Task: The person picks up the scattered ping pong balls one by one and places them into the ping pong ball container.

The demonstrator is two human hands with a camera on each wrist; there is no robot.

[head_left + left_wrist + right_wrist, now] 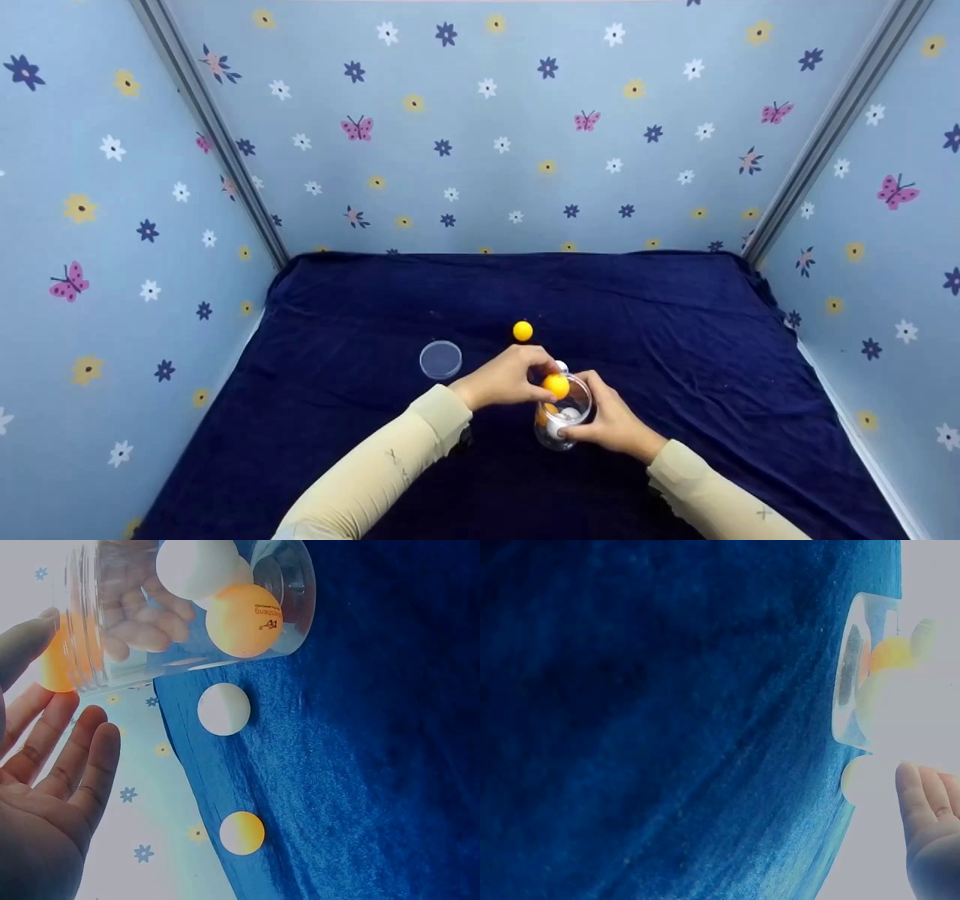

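Between thumb and fingers, my left hand (510,377) pinches an orange ping-pong ball (556,386) at the mouth of a clear plastic jar (587,397). My right hand (616,421) grips that jar by its side, off the cloth in the left wrist view. Inside are white ping-pong balls (196,568) and an orange ping-pong ball (244,621); the full number is hidden. Beyond the jar, a loose white ball (223,709) and a loose orange ball (523,331) lie on the cloth. Glare washes out much of the jar in the right wrist view.
A round clear lid (441,360) lies flat to the left of the hands. Dark blue cloth (360,465) with wrinkles covers the table. Patterned blue walls (480,127) stand at the back and both sides.
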